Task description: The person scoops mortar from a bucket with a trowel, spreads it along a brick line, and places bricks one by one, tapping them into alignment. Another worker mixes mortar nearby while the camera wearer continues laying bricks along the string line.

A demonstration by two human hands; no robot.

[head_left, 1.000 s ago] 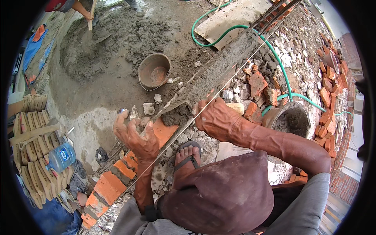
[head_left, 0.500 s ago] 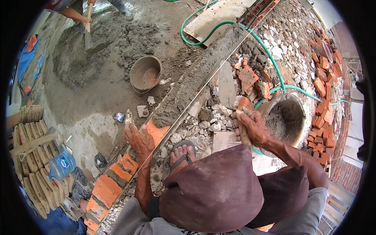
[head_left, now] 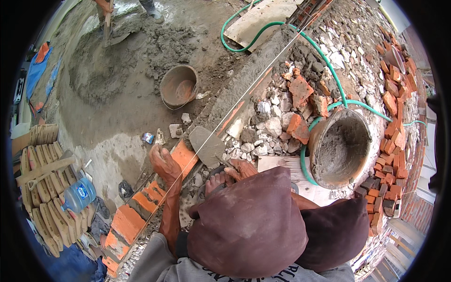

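My right hand [head_left: 239, 167] grips the handle of a trowel [head_left: 206, 145], whose flat blade rests over the near part of the mortar strip [head_left: 239, 91], across a taut line [head_left: 253, 75]. My left hand [head_left: 163, 162], loosely curled with nothing visible in it, is just left of an orange brick [head_left: 183, 155] on the low wall. A bucket of mortar [head_left: 340, 145] stands at my right; another bucket [head_left: 178, 87] is beyond the wall. My knees hide part of the right forearm and foot.
At the top left a person [head_left: 105, 9] holds a shovel in wet mortar [head_left: 127, 51]. A green hose [head_left: 329, 61] winds over rubble [head_left: 343, 37]. Loose bricks [head_left: 390, 155] line the right; stacked tan slabs [head_left: 44, 216] and a water jug [head_left: 77, 195] are at left.
My right hand has moved from the wall out toward the mortar bucket, then down-left, bringing the trowel blade onto the wall. My left hand has dropped slightly. The co-worker's shovel has shifted.
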